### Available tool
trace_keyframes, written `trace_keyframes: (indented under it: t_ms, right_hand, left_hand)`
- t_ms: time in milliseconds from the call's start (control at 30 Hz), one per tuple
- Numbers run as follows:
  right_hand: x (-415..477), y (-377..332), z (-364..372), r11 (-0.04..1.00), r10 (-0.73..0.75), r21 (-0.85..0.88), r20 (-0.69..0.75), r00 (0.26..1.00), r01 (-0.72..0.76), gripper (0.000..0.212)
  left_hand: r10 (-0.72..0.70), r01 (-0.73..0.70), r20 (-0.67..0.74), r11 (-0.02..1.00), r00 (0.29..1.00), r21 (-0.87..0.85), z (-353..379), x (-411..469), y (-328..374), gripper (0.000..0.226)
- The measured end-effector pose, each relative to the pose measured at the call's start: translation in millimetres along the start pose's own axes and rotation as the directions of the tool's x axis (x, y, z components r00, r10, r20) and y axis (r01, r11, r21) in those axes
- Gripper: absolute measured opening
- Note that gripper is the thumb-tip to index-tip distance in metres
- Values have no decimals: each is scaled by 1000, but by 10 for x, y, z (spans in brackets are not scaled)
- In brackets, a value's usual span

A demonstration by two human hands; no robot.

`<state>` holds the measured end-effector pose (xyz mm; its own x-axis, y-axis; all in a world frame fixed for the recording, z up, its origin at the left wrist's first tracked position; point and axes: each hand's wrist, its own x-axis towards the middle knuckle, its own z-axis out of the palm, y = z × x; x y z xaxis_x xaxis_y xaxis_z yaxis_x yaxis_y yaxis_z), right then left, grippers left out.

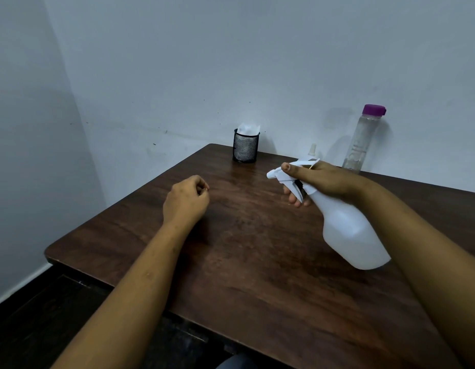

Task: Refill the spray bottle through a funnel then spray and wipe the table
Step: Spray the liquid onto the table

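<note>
Right of centre, the spray bottle (353, 233) is gripped at its neck by the right hand (321, 182), tilted above the table (244, 262). The left hand (185, 201), centre-left, is loosely curled, empty. Smooth rigid plastic, judged light; the neck is best grasped.

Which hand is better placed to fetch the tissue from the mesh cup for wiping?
Left, probably. The left hand holds nothing, its fingers loosely curled; the right hand grips the spray bottle, so it is not free for the tissue in the cup.
</note>
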<state>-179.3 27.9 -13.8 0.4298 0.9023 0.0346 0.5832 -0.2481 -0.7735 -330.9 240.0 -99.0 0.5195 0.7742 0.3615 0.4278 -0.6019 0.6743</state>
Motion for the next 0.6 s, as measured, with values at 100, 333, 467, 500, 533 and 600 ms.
trace_keyframes:
  t_ms: [100, 333, 467, 500, 533, 600]
  right_hand:
    - [-1, -21, 7, 997, -55, -53, -10, 998, 54, 56]
    - [-29, -39, 16, 997, -39, 60, 0, 999, 39, 46]
    - [-2, -22, 38, 996, -85, 5, -51, 995, 85, 42]
    - [6, -14, 38, 995, -98, -27, -56, 994, 96, 39]
    - [9, -9, 34, 994, -104, -45, -54, 993, 102, 41]
    - [10, -7, 24, 994, -106, -39, -49, 993, 104, 48]
  left_hand:
    - [0, 0, 3, 1000, 1000, -2, 5, -1, -4, 13]
    - [7, -7, 9, 1000, 1000, -8, 12, -11, 6, 14]
    - [1, -1, 21, 1000, 1000, 5, 13, -6, -7, 14]
    - [-1, 1, 24, 1000, 1000, 8, 12, -5, -4, 14]
    - [-2, 2, 27, 1000, 1000, 12, 13, -6, -2, 14]
    - [-2, 2, 29, 1000, 1000, 15, 14, -12, 4, 14]
